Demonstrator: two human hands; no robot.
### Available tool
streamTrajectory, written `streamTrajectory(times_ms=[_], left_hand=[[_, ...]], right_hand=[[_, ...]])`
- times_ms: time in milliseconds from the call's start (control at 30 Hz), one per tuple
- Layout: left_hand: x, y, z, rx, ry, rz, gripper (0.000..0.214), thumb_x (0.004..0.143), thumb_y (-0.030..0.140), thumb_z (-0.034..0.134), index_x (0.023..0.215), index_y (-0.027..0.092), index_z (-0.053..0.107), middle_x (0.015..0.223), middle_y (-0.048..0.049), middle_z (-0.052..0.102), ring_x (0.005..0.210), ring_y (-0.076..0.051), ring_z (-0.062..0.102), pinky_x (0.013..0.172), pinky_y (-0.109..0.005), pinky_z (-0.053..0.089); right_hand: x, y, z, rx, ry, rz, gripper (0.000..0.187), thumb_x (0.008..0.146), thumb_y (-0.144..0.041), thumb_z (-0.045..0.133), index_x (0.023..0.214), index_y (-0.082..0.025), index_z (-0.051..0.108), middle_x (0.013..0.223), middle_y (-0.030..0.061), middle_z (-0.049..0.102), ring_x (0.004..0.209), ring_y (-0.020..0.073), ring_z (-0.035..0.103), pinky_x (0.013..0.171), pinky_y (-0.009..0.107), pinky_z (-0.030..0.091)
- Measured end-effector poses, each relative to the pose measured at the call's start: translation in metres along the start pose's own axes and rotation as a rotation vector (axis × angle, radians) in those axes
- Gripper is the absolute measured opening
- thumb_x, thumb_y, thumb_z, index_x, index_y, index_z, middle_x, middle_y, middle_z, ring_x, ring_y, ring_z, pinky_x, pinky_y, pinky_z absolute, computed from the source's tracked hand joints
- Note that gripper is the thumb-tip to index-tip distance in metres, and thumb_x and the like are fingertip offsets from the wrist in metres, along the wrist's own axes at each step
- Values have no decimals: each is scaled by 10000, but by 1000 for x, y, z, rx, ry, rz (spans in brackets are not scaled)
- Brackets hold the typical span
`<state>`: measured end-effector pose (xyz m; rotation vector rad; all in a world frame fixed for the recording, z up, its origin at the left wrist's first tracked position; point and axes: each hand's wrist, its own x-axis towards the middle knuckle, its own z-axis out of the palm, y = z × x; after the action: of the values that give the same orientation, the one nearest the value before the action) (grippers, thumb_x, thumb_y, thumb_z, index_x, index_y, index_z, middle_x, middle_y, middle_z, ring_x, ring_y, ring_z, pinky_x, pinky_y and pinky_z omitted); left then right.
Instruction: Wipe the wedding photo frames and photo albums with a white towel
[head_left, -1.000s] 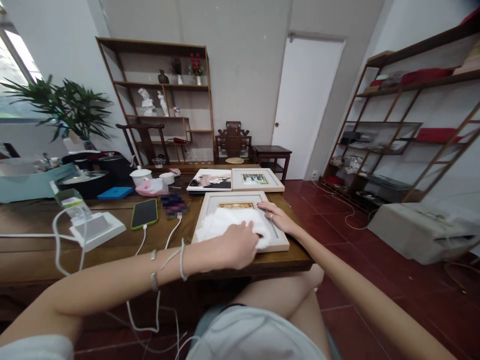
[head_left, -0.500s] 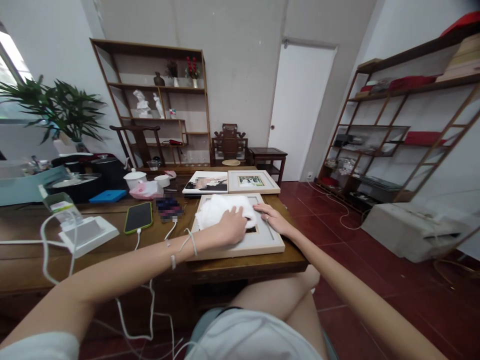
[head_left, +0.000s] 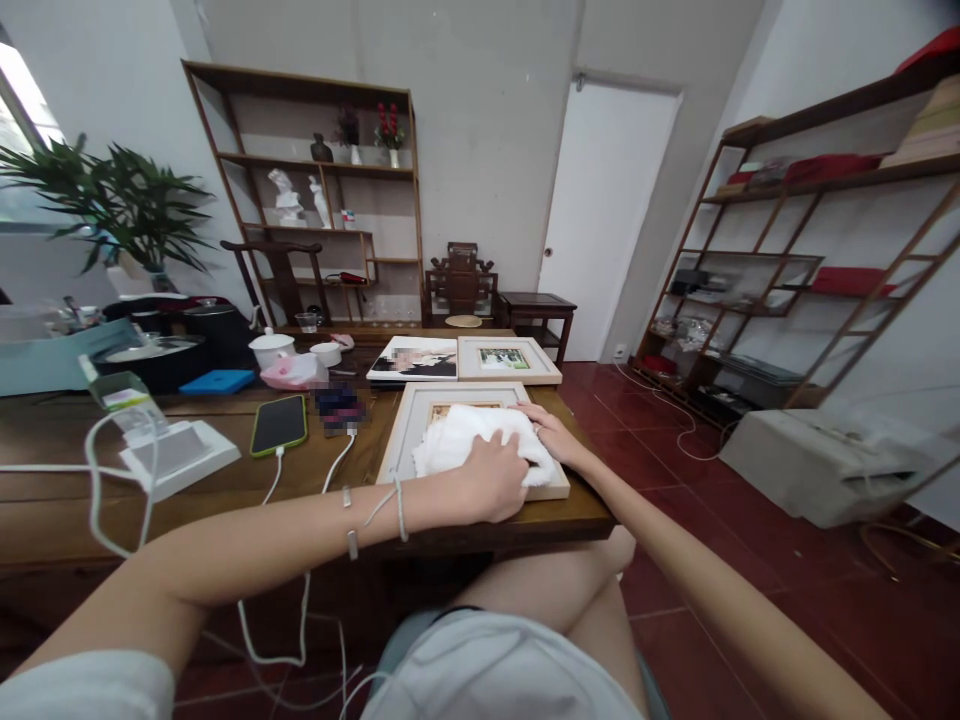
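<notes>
A light wooden picture frame [head_left: 403, 435] lies flat near the table's front edge, with part of its picture showing above a bunched white cloth [head_left: 448, 440]. My left hand [head_left: 496, 480] presses on that cloth over the frame's lower right area, its fingers bent into the fabric. At the frame's right side rests my right hand [head_left: 553, 436], with fingers stretched out over the rim and the fingertips close to the cloth. Behind are a second framed picture [head_left: 536, 370] and a white photo panel [head_left: 386, 368], side by side.
Left on the wooden table [head_left: 225, 485] are a charging phone [head_left: 279, 427], a second device [head_left: 339, 408] with a cable, a white box [head_left: 184, 462], a blue case [head_left: 217, 382] and a white lidded pot [head_left: 271, 347]. White cables [head_left: 304, 620] hang below the table edge.
My left hand has slid the cloth right and toward me across the frame, uncovering the upper part of the picture. My right hand stays at the frame's right side.
</notes>
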<state>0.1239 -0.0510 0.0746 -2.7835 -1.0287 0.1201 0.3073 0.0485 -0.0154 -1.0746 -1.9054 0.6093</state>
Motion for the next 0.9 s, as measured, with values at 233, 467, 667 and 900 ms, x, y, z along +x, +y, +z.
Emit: streamTrajectory(times_ms=[233, 467, 667, 900], left_hand=[[-22, -21, -7, 80, -110, -17, 274, 822, 244, 444, 944, 118, 654, 1175, -189, 552, 1033, -319, 544, 764, -406, 465], [-29, -70, -25, 91, -223, -224, 254, 814, 269, 451, 867, 131, 657, 882, -162, 660, 735, -279, 628, 587, -343, 452], [39, -97, -19, 136, 201, -223, 308, 764, 66, 442, 1032, 118, 585, 1072, -151, 598, 966, -258, 574, 756, -334, 442], [96, -93, 22, 132, 157, -8, 363, 782, 67, 466, 1129, 125, 557, 1257, -155, 508, 1156, -242, 458, 930, -352, 353]], right_hand=[[1, 1, 2, -42, 5, -17, 451, 703, -111, 435, 1080, -247, 641, 1228, 24, 589, 1261, 224, 401, 1098, 461, 218], [1, -4, 3, -6, 24, 27, 483, 663, -81, 455, 1083, -229, 642, 1236, 41, 580, 1276, 216, 390, 1101, 436, 228], [-3, -11, 1, 54, 22, 33, 576, 588, -53, 481, 1117, -230, 623, 1272, 38, 555, 1290, 225, 372, 1099, 420, 233], [-1, -9, 2, 73, 33, 34, 579, 565, -51, 461, 1080, -243, 642, 1278, 11, 547, 1247, 243, 427, 1083, 421, 259]])
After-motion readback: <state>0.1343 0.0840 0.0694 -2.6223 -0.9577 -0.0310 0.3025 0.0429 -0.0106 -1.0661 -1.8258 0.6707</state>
